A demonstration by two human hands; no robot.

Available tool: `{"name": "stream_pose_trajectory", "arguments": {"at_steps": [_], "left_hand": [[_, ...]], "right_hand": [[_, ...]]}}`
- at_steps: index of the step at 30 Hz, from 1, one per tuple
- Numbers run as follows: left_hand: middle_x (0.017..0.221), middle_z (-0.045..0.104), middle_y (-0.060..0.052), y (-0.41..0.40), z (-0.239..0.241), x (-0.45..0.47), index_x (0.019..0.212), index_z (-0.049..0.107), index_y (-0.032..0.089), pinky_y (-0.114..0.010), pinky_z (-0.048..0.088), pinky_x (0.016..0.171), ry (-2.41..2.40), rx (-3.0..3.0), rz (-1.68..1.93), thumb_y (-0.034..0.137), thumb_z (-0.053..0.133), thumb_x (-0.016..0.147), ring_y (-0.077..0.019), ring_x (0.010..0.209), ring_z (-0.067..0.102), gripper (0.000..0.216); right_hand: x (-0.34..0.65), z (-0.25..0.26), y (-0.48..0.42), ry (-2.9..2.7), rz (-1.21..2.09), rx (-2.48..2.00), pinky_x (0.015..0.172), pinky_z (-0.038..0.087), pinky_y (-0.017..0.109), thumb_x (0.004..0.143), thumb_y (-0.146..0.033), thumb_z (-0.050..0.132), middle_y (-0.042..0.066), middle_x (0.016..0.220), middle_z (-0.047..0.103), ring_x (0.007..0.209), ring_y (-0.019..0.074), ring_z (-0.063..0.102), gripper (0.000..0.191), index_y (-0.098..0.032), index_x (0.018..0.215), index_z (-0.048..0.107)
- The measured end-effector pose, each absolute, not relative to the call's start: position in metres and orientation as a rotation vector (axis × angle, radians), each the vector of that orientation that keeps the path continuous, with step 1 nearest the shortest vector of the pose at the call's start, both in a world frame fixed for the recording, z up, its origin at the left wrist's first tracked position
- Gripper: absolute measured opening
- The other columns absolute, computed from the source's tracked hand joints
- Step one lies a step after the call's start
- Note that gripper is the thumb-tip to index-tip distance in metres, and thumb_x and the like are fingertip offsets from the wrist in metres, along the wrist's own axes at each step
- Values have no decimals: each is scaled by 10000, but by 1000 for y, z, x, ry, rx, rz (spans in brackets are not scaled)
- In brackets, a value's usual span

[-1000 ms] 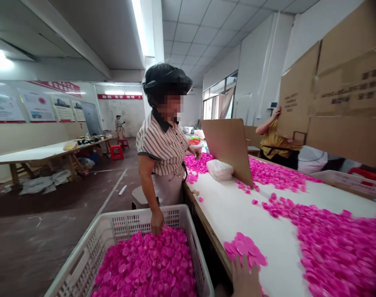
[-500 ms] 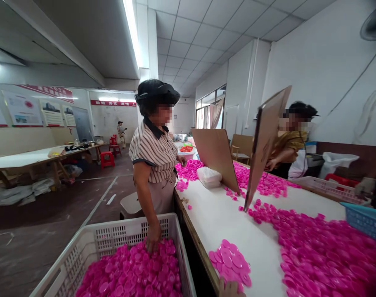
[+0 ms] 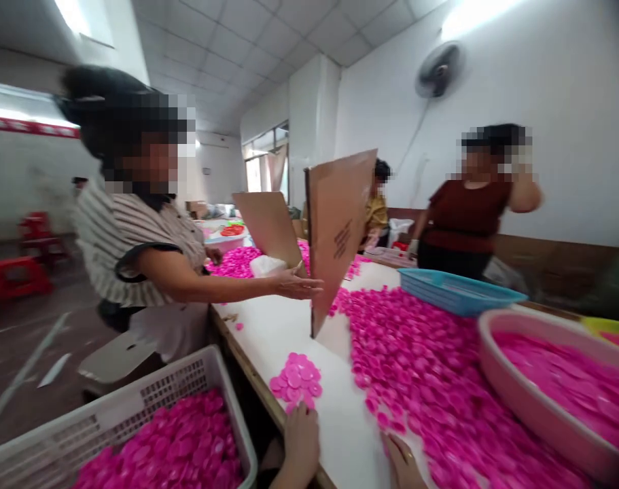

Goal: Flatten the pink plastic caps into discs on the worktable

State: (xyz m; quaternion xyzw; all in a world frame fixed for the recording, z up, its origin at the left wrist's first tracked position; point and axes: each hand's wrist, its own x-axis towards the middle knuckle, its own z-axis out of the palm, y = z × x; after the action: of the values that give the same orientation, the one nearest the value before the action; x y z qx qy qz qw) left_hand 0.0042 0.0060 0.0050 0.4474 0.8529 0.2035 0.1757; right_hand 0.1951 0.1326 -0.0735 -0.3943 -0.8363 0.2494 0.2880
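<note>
A small pile of flat pink plastic discs lies on the white table top. At its near edge rests my left hand, fingertips down against the lowest discs and nothing visibly gripped. To the right, low in the frame, my right hand with a ring on one finger reaches the near edge of a large heap of shiny pink dished plastic pieces. Its fingers look extended, and the lower part of the hand is cut off by the frame.
A white crate of pink pieces stands left of the table. A co-worker's hand reaches to an upright cardboard sheet. On the right are a blue basket and a pink basin. Other people stand beyond.
The view has swung right. Both my hands now show near the table edge. The co-worker's hand has left the crate and reaches out to the cardboard.
</note>
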Motion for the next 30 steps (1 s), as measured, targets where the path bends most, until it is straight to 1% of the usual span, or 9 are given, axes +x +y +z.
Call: {"name": "stream_pose_trajectory", "arguments": {"at_steps": [1,3,6,9,16,20,23,30], "left_hand": [[1085,494,-97,7,2,8,985,545,161,-425,306,899,2456,1277,548,200,394,818,-223,1038,437,228],[1043,506,-95,7,-3,7,950,568,164,-390,296,883,2551,1311,488,158,374,799,-222,1010,446,245],[987,526,-60,6,-10,-1,935,578,192,-310,306,837,2657,1387,419,180,374,793,-180,945,469,250],[966,535,-48,7,-14,-5,929,585,206,-278,302,818,2670,1441,384,201,364,799,-163,916,477,257],[974,552,-35,12,-11,-7,925,596,229,-267,314,795,2664,1422,301,217,355,810,-162,903,490,267],[985,556,-34,15,-11,-8,920,601,229,-261,321,794,2652,1403,265,210,356,809,-162,913,492,270],[994,556,-36,16,-13,-9,928,600,228,-259,323,798,2642,1407,268,209,351,809,-163,920,490,276],[1000,554,-40,19,-18,-11,941,597,227,-253,331,791,2640,1378,251,210,352,815,-159,922,493,275]], "right_hand": [[202,-73,130,-2238,661,-1079,914,416,357,713,-238,357,110,1108,546,1056,239,502,405,-183,1029,605],[202,-69,123,-2244,663,-1100,950,379,327,758,-235,335,104,1150,520,1087,213,477,401,-167,1068,580],[193,-58,114,-2224,676,-1089,963,357,291,797,-237,323,81,1162,511,1102,187,461,381,-180,1085,566],[192,-50,110,-2187,700,-1085,946,370,270,816,-241,315,73,1159,507,1091,179,472,369,-193,1076,571],[193,-44,111,-2139,758,-1072,876,422,248,803,-221,338,75,1107,533,1017,177,523,342,-201,1028,595],[192,-46,114,-2108,776,-1066,857,435,240,796,-226,359,65,1092,543,995,176,536,320,-214,1000,605],[192,-47,114,-2116,770,-1051,838,446,233,805,-233,347,77,1086,543,974,172,546,323,-203,998,605],[191,-44,115,-2134,757,-1046,847,439,218,811,-248,340,96,1071,543,973,165,553,327,-194,986,611]]}}
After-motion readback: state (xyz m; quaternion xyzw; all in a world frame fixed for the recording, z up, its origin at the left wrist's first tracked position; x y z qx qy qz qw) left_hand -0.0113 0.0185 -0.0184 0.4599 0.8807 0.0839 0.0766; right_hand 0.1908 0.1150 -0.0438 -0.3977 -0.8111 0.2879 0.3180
